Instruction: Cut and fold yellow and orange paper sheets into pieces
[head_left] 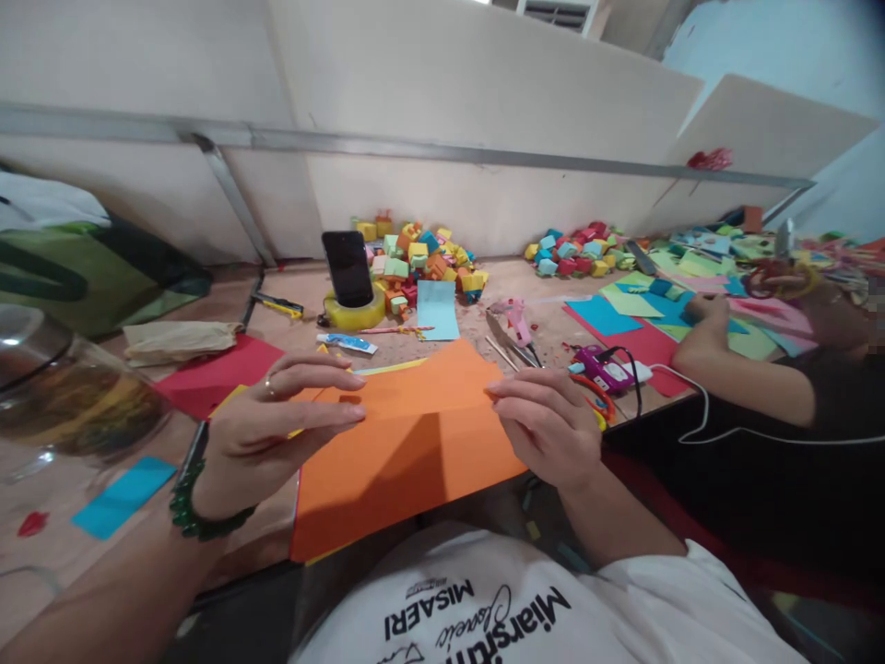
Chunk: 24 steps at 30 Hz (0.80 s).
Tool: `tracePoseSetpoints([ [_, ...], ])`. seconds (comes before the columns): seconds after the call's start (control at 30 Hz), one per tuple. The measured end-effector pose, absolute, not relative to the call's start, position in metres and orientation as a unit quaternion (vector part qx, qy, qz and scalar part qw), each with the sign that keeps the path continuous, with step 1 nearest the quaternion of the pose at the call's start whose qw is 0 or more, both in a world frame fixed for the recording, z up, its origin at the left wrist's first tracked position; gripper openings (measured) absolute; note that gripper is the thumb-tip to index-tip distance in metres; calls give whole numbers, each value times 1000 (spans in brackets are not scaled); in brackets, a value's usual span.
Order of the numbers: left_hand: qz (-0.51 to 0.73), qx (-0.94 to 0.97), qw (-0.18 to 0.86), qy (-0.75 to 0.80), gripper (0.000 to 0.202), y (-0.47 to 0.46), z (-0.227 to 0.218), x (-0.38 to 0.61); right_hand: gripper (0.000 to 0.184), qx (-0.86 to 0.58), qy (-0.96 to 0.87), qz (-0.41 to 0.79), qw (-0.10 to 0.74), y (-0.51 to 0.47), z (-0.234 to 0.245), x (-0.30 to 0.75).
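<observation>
Several orange paper sheets point(415, 461) lie stacked before me, overhanging the table's front edge. The top one shows a crosswise crease or edge, with a shadow below it. My left hand point(277, 415), with a ring and a green bead bracelet, reaches over the paper's left side; its fingers are stretched and apart, tips at the orange surface. At the right edge my right hand point(546, 424) has bent fingers, with thumb and fingertips pinching the orange paper. Yellow paper point(394, 366) peeks out behind the stack. Parts of the sheets are hidden under both hands.
A phone point(348, 267) stands in a yellow tape roll point(356, 309) before piled paper cubes point(421, 258). A pink glue gun point(513, 321) and scissors point(508, 339) lie right of centre. Left stands a glass jar point(76, 397). A co-worker's arm point(739, 373) is at right.
</observation>
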State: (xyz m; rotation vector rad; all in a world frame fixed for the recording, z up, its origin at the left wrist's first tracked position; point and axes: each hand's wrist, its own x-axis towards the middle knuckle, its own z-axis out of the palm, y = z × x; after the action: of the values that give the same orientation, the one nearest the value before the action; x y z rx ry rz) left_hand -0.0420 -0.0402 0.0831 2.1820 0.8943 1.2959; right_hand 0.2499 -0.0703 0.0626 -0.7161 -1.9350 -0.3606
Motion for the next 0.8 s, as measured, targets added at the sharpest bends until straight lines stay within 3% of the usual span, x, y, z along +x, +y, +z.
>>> tracePoseSetpoints([
  [0.1,315,906,111,260,25,-29,52,-57,21,-298,-840,-180,416,-65,45,254],
  [0.2,134,954,66,259,24,-31,24,-56,25,-331,-881,-130,313,-65,18,255],
  [0.27,76,957,52,276,35,-39,17,-49,29,-339,-891,-99,285,-70,10,251],
  [0.5,8,954,41,295,80,-53,24,-15,42,-349,-915,-12,200,-76,-4,226],
  [0.57,-15,952,39,302,82,-55,23,-12,45,-375,-910,13,174,-75,-18,232],
  [0.8,-24,940,21,340,80,-66,17,-19,27,-489,-848,-1,205,-88,-25,291],
])
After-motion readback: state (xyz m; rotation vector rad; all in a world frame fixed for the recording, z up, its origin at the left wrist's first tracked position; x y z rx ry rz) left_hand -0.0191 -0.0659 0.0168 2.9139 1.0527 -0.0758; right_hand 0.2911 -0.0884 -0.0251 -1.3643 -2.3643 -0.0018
